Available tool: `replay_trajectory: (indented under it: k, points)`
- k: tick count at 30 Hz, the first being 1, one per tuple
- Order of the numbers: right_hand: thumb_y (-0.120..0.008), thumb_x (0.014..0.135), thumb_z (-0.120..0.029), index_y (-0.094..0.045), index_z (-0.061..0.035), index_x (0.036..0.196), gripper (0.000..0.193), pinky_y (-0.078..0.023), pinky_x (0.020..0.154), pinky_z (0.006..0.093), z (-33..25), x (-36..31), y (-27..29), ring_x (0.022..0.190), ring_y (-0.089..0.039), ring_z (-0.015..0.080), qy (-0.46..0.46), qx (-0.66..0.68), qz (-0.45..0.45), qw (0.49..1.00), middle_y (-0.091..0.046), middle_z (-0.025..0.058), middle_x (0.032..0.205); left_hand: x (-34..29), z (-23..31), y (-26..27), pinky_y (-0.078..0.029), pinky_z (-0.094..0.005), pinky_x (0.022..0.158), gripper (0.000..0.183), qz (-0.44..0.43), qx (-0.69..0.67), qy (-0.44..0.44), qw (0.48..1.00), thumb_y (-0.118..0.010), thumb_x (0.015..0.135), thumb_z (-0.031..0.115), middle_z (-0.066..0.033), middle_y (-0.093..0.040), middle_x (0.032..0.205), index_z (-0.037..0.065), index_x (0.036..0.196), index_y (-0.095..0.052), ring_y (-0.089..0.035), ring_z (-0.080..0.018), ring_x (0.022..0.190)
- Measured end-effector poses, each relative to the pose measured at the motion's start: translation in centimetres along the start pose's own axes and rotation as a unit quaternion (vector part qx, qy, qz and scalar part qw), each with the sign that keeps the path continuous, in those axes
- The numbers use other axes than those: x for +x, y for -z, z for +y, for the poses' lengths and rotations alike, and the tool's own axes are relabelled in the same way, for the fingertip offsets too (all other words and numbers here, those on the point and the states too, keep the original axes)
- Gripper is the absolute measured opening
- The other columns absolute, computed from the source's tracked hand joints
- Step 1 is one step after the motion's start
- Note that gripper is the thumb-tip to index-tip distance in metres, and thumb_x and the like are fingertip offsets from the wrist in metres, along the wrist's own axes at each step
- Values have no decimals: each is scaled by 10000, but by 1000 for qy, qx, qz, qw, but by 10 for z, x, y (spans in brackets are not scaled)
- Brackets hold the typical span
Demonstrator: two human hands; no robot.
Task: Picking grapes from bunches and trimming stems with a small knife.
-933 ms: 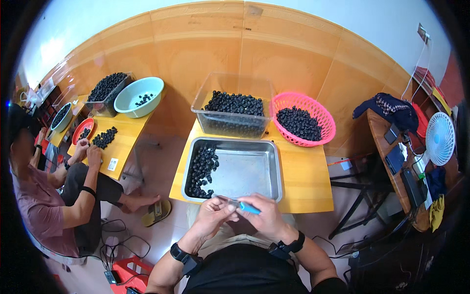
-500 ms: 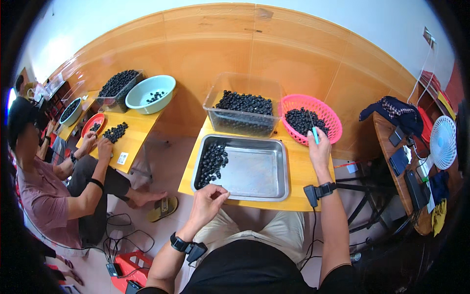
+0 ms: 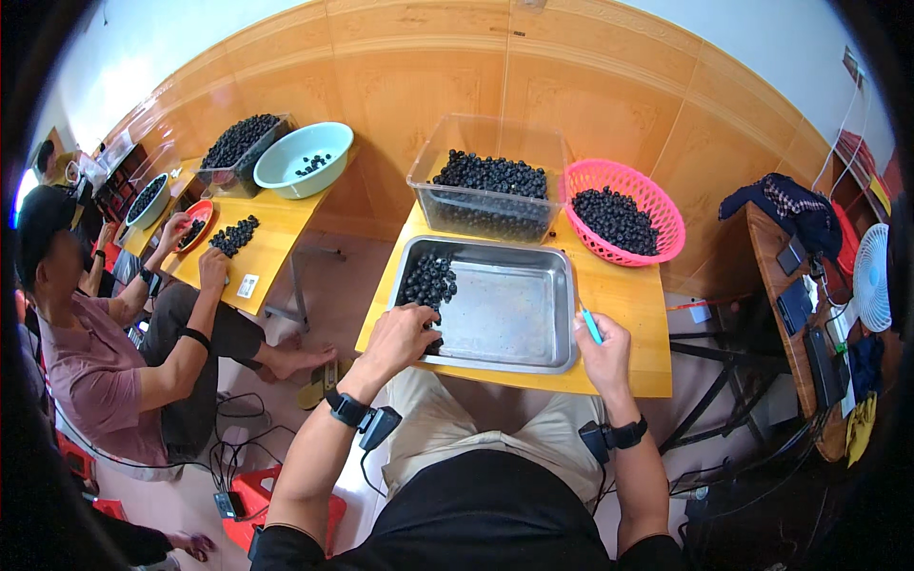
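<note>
On the wooden table a shallow metal tray (image 3: 509, 309) holds a heap of small, round, black fruits (image 3: 428, 280) along its left side. My left hand (image 3: 402, 340) reaches over the tray's near left edge, its fingers curled down at the lower end of that heap. What lies between its fingertips is mostly hidden. By the tray's near right corner, my right hand (image 3: 606, 354) is closed round a slim tool with a light blue handle (image 3: 591, 327); its thin metal end points up and away from me.
Behind the tray stand a clear plastic bin (image 3: 486, 211) and a pink basket (image 3: 672, 224), both with black fruits. At left, a person (image 3: 100, 352) works at another table with a pale green basin (image 3: 333, 171). A fan (image 3: 870, 276) stands far right.
My right hand has come back from the pink basket to the tray's near right corner, still with the tool. My left hand has moved forward onto the fruits. The view has shifted slightly.
</note>
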State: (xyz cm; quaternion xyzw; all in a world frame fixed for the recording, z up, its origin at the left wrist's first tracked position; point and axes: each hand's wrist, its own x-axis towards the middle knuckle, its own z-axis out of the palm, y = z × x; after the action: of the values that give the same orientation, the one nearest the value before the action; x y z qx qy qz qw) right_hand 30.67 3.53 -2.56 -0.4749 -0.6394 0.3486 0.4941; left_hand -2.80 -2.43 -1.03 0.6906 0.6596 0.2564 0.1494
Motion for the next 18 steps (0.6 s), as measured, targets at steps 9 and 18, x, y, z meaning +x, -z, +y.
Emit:
replay_trajectory:
  k: [9,18]
  points:
    - [-711,936,-169,-712,53,972,225,-433,589,239,-13,-17,-3,669,-511,43,-16,18,-12,1000,-599,-17,721,18,2,-16,-563,-456,768,177,0,179,-69,982,-708,833,226,-161,-696,947,85,932,-747,-691,-342,903]
    - [-712,936,-173,-714,46,970,222,-443,589,244,-20,-28,-11,679,-533,48,-42,9,-43,998,-612,-7,728,26,4,-15,-555,-466,764,150,-15,144,-70,987,-661,864,180,-164,-690,885,66,927,-734,-684,-346,889]
